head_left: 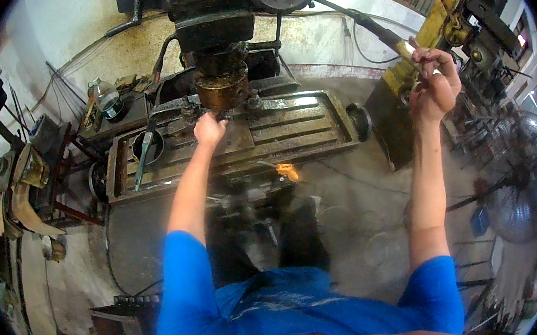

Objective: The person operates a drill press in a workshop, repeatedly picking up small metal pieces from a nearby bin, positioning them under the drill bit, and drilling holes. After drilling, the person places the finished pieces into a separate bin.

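Note:
A large drilling or milling machine fills the upper middle, its dark head [213, 30] above a brass-brown round spindle part [222, 89]. My left hand [210, 131] is closed just under that part, over the slotted metal table [290, 126]. Something small and dark pokes out by its fingers, too little of it to name. Up at the right, my right hand [431, 81] is curled around the end of a long lever handle [385, 37] that slants down from the machine head.
On the machine table's left lies a round pan [150, 146] with a brush-like tool across it. An orange object [287, 172] sits at the table's front edge. A clear bottle [105, 99] stands on a side bench. A black fan [518, 176] and a yellow machine [412, 82] are at right.

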Tool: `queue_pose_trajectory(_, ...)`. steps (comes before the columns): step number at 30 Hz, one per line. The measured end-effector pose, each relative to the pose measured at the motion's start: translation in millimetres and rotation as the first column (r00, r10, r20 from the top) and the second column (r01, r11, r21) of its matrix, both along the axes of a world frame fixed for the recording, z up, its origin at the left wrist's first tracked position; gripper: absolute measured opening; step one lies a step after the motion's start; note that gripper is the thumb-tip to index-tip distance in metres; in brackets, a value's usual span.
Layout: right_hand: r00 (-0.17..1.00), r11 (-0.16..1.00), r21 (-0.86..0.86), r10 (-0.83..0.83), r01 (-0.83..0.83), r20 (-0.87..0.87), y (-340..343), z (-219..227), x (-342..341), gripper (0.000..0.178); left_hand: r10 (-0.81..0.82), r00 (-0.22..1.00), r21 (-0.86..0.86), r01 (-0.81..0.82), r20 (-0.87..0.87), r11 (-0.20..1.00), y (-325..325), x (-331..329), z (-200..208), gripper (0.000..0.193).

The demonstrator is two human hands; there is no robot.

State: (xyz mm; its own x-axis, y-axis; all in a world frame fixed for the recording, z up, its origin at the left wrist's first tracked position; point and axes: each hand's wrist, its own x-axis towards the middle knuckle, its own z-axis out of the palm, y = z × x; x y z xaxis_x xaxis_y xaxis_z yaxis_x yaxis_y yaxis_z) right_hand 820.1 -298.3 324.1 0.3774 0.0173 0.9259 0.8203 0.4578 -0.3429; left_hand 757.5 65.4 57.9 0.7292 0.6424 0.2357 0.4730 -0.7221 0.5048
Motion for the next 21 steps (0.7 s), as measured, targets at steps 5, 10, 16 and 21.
queue_pose_trajectory(5, 1.000, 0.999, 0.030, 0.017, -0.017, 0.002, -2.2, -34.4, 2.2, 0.028, 0.050, 0.998, 0.019, -0.050, 0.037, 0.999, 1.0, -0.4, -3.5, 0.039)
queue_pose_trajectory(10, 1.000, 0.999, 0.024, 0.021, -0.022, 0.010, -4.4, -31.5, 3.9, 0.028, 0.050, 0.998, 0.020, -0.051, 0.033, 0.999, -4.7, 0.6, -0.5, 0.038)
queue_pose_trajectory(16, 0.998, 0.996, 0.076, 0.054, -0.052, -0.017, 2.4, -33.2, 1.9, 0.031, -0.003, 0.999, 0.008, 0.003, 0.042, 1.000, 5.8, -6.7, 0.0, 0.040)
queue_pose_trajectory(21, 0.998, 0.994, 0.088, 0.060, -0.057, -0.033, -0.4, -35.1, 3.3, 0.034, -0.110, 0.992, 0.060, 0.106, 0.061, 0.993, 11.6, -77.7, 42.0, 0.042)
